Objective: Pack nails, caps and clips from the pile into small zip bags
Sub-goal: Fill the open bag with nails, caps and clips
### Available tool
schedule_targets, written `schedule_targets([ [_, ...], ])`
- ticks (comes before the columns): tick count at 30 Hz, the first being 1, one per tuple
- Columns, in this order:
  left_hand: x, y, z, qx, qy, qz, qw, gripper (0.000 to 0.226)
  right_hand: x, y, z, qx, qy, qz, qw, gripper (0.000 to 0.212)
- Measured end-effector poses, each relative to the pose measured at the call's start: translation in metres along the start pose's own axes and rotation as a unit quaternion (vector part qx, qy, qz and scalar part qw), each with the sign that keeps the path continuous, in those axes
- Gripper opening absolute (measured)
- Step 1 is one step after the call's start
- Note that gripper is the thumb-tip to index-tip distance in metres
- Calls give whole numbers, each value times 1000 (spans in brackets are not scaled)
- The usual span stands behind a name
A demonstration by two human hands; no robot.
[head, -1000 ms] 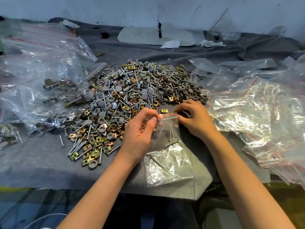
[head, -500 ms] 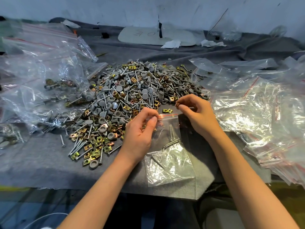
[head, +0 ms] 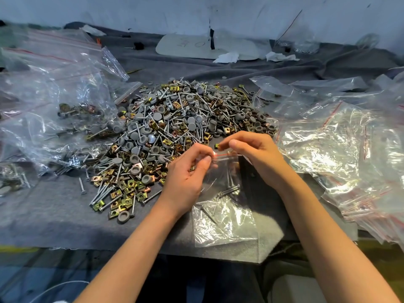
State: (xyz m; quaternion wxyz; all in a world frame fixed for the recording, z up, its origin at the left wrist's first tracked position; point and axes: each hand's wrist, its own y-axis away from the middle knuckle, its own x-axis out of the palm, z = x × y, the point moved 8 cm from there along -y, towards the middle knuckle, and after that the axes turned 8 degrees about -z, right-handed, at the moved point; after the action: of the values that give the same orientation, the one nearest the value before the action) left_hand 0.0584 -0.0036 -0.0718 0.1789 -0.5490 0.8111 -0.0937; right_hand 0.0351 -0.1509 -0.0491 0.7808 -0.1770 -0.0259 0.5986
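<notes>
Lifted off the pile (head: 175,127), the right hand (head: 258,158) now pinches a small, stiff clip (head: 217,146) over the limp, slippery zip bag (head: 225,215) near the table's (head: 54,215) front edge, which the left hand (head: 188,178) pinches by its red-striped lip, probably the surest hold.

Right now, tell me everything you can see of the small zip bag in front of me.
The small zip bag is clear, glossy, crinkled plastic with a red line at its mouth. It rests on the grey cloth, mouth toward the pile, a few nails inside. The left hand pinches the mouth's left corner; the right hand holds a clip just above the opening.
</notes>
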Motion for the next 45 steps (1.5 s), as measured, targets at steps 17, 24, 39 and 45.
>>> schedule_targets([
  [17,-16,-1,-1,-12,83,-89,993,14,-15,-5,-21,-25,380,-18,924,17],
  [24,-13,-2,4,-26,90,-74,993,12,-11,-7,-24,-24,385,-6,923,10],
  [39,5,1,-3,24,-18,21,999,14,-5,-1,0,14,-54,-22,998,11],
  [45,-12,1,-4,3,30,-67,997,13,-13,-3,-10,-10,239,-3,971,28],
])
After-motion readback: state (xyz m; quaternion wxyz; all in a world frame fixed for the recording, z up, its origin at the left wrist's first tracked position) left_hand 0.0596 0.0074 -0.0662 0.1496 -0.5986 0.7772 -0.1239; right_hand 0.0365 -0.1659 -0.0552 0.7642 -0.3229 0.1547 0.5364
